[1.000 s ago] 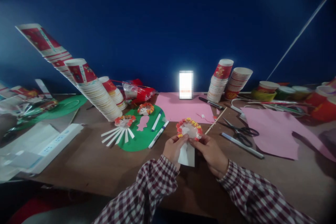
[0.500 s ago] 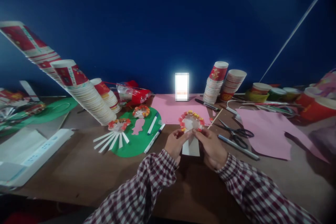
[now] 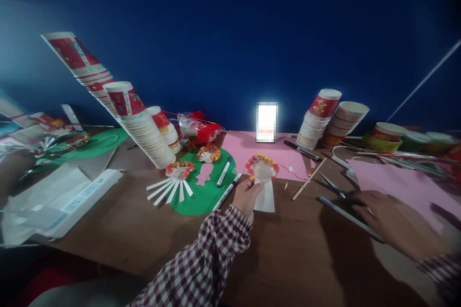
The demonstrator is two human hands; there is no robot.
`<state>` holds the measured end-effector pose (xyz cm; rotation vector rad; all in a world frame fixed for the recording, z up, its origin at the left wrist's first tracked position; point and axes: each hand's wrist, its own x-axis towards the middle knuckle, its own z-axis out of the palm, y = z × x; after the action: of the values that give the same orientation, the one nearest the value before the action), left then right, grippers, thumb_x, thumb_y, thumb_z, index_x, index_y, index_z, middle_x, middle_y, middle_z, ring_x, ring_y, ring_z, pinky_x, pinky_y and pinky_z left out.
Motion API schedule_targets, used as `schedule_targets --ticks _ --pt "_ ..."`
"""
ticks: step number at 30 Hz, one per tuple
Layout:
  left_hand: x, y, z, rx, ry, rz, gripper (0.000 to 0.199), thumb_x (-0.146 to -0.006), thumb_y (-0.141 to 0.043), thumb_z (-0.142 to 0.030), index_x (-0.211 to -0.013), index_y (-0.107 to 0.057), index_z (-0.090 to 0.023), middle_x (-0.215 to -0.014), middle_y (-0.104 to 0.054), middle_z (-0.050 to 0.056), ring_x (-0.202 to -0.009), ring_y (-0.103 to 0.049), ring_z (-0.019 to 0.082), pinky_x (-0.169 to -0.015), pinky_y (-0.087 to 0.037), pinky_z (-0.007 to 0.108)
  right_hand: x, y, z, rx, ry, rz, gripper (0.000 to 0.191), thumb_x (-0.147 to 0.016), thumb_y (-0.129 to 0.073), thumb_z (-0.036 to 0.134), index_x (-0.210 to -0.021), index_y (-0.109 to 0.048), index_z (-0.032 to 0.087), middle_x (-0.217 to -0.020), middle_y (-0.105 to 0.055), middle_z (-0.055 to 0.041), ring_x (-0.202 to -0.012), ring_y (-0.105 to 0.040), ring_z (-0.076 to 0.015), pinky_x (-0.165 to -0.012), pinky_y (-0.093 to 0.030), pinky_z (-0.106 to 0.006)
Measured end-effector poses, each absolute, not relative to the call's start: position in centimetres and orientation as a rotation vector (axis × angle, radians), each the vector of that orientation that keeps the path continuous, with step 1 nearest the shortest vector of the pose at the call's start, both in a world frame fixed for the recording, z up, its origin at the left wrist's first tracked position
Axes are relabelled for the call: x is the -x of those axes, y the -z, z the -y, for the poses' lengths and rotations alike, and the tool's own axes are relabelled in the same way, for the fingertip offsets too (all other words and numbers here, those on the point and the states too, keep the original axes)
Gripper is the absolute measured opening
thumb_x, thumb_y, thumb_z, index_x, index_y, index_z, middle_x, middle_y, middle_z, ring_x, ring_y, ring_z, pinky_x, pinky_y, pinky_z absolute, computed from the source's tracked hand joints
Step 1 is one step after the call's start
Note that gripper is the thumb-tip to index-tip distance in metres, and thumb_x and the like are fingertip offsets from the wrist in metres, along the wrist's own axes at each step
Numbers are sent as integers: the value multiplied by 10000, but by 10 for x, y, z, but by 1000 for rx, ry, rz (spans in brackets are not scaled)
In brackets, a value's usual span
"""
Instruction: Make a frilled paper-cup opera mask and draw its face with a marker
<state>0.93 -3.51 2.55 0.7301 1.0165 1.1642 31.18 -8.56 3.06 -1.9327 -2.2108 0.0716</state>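
My left hand (image 3: 248,196) is closed, pinching a paper cup cut-out (image 3: 264,196) with a white strip hanging below a round cup base. A ring of red, orange and yellow folded bits edges that round part. Over at the right, my right hand (image 3: 389,218) reaches over the handles of dark scissors (image 3: 336,187), its fingers stretched out and apart. It hides most of the handles, and whether it touches them is unclear. Beside that hand lies a capped grey-blue pen (image 3: 349,218).
Left of my left hand, a green sheet (image 3: 201,201) bears two cup flowers (image 3: 180,171), a pink paper cut-out (image 3: 205,172) and markers (image 3: 224,174). Stacked cups (image 3: 144,129) lean left; more (image 3: 317,120) stand right. Pink paper (image 3: 389,177) and a stick (image 3: 309,178) lie nearby. Another person's hand (image 3: 18,163) shows far left.
My right hand has let go of the cup cut-out and moved right, over the scissors. My left hand still holds the cut-out. The view has turned slightly left.
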Motion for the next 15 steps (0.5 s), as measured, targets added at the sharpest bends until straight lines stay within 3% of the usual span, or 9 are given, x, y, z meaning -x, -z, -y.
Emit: schedule_targets --ticks 2,9,15 --pt "-10 -26 36 -746 -1151 -1002 120 -557 -684 -188 -626 -625 -109 -559 -575 0 -528 -484 83 -545 -379 208 -325 -25 85 1928 -55 2306 276 -788 -409 368 -897 -610 214 -934 -626 -116 -842 -576 -292 -802 -403 -447" --pt "-10 -20 39 -710 -1095 -1037 384 -496 -720 -211 -847 -599 -112 -647 -614 24 -532 -519 112 -512 -403 226 -326 -18 78 1974 -64 2353 228 -779 -402 327 -820 -595 213 -836 -618 -119 -777 -573 -311 -725 -401 -458" --pt "-7 -16 35 -711 -1102 -1020 375 -526 -721 -259 -840 -586 -105 -654 -607 33 -520 -524 107 -489 -404 218 -335 -33 74 1952 -184 2237 255 -778 -391 388 -819 -572 213 -826 -623 -118 -785 -578 -303 -749 -388 -447"
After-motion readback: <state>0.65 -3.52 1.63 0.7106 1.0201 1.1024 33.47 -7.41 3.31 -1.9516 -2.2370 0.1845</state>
